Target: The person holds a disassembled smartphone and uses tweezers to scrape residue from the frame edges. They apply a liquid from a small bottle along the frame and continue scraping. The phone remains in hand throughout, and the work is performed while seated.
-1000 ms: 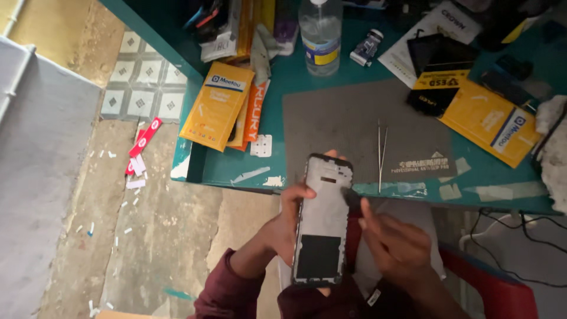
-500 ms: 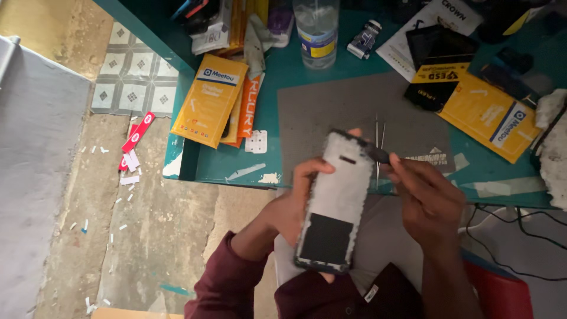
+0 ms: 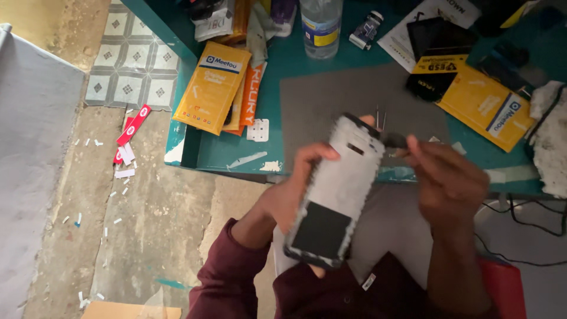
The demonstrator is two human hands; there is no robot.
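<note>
Far left: bare concrete floor (image 3: 147,224), strewn with white paper scraps and a red-and-white strip (image 3: 132,125). A patch of patterned tile (image 3: 127,82) is seen above it.

Left part of the green table (image 3: 295,65): a stack of yellow and orange flat packets (image 3: 214,87), with a small white perforated piece (image 3: 258,130) just beside them.

Centre: a phone frame (image 3: 336,192), pale with a dark rectangle near its lower end, is held tilted over the table's near edge and the lap, above the front of a grey work mat (image 3: 331,97). It is gripped from behind by the left hand (image 3: 292,195), fingers wrapped around its left side. A clear plastic bottle (image 3: 321,26) stands beyond the mat.

Right of centre: the right hand (image 3: 449,177) is closed in a pinch on a thin dark tool (image 3: 393,140), whose tip meets the frame's upper right corner; blur hides the exact contact.

Right: a yellow packet (image 3: 487,106), a black packet (image 3: 434,38) and a white cloth (image 3: 549,142) lie on the table.
</note>
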